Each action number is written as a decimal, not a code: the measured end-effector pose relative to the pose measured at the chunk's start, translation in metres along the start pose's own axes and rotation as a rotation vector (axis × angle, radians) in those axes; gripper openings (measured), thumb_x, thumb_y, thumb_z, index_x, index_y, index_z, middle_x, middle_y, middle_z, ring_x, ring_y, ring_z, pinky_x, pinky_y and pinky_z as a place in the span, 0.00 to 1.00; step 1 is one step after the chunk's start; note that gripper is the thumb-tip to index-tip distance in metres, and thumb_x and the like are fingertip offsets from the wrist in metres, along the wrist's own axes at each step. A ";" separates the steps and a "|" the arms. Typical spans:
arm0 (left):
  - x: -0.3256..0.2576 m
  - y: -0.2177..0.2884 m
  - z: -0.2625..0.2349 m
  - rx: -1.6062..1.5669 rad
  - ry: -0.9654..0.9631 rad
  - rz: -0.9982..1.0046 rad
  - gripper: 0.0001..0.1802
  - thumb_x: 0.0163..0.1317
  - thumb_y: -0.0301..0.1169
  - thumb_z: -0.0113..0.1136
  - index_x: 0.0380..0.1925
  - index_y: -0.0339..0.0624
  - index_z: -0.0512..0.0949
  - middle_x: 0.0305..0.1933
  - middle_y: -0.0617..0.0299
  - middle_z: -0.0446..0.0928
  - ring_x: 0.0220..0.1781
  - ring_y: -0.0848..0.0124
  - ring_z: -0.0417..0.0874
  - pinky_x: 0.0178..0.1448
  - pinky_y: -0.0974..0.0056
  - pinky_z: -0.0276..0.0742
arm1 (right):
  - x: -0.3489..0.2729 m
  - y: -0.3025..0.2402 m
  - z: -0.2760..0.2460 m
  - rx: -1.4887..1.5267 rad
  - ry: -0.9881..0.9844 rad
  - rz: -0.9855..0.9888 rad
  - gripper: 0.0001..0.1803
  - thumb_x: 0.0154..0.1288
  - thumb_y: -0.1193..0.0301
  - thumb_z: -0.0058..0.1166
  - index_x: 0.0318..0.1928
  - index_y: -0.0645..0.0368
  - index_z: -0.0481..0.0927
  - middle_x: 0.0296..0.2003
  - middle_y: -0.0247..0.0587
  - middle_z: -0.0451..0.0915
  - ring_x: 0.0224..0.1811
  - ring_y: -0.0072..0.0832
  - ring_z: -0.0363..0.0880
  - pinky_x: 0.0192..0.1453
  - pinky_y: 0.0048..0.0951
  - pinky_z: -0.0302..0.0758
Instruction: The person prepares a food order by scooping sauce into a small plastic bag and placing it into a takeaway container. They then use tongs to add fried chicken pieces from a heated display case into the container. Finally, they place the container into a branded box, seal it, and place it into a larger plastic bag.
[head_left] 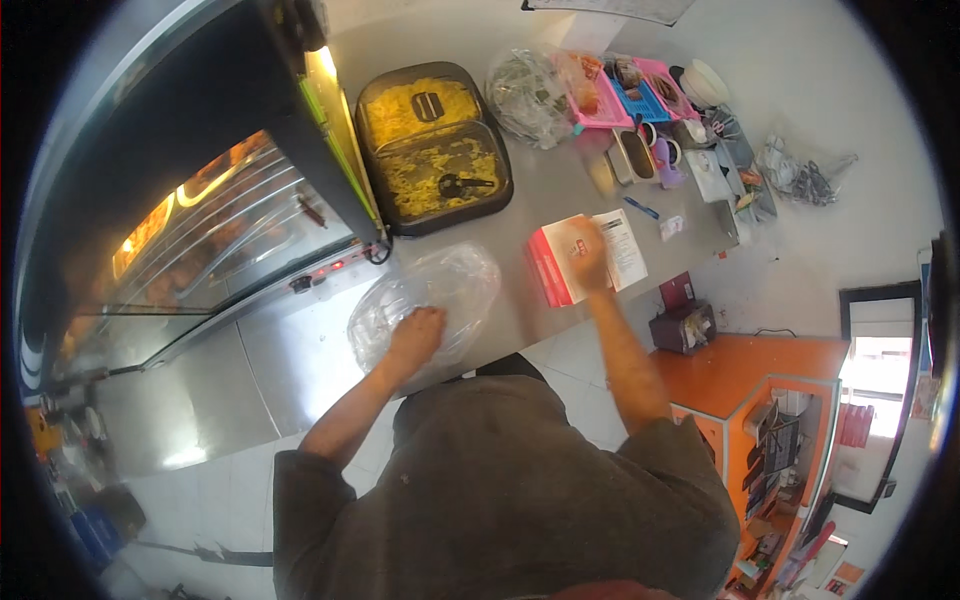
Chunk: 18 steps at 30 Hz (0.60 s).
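My left hand is closed on the near side of a clear plastic bag, which lies spread and crumpled on the steel counter. Over a red and white cardboard box is my right hand, its fingers curled in at the top. Whatever they may pinch is hidden. A white printed panel or flap shows at the box's right side.
Behind the bag sits a black two-part tray of yellow food with utensils. A lit glass display case stands left. Back right are a bagged bundle, pink baskets, a metal container and a blue pen.
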<state>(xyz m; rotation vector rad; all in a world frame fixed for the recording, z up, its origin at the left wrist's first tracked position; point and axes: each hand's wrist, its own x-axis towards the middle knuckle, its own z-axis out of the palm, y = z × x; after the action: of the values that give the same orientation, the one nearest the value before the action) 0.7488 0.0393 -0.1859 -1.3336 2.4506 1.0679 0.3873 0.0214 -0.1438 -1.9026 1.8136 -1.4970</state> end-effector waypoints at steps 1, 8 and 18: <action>-0.006 0.044 -0.026 -0.303 -0.047 -0.003 0.27 0.66 0.43 0.60 0.61 0.41 0.74 0.71 0.42 0.64 0.75 0.46 0.63 0.76 0.51 0.58 | 0.015 0.023 -0.041 -0.205 0.083 0.173 0.15 0.65 0.62 0.61 0.47 0.58 0.81 0.45 0.46 0.81 0.51 0.43 0.77 0.59 0.42 0.70; 0.156 0.188 0.038 -1.627 0.053 -0.186 0.40 0.66 0.51 0.62 0.65 0.31 0.62 0.63 0.45 0.73 0.60 0.57 0.80 0.62 0.56 0.77 | 0.014 0.239 -0.150 0.091 -0.589 1.302 0.41 0.70 0.39 0.45 0.67 0.62 0.71 0.58 0.45 0.80 0.60 0.36 0.79 0.64 0.36 0.72; 0.183 0.194 0.072 -1.707 0.325 0.019 0.37 0.63 0.31 0.66 0.69 0.41 0.58 0.65 0.51 0.69 0.65 0.63 0.74 0.64 0.58 0.76 | -0.047 0.203 -0.128 0.904 -0.532 1.342 0.31 0.68 0.58 0.54 0.66 0.61 0.67 0.57 0.46 0.78 0.57 0.39 0.80 0.60 0.43 0.79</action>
<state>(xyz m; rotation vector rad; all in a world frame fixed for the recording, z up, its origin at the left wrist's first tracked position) 0.4744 0.0311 -0.2199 -1.6900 1.1964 3.3906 0.1680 0.0700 -0.2400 -0.3349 1.2265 -0.8443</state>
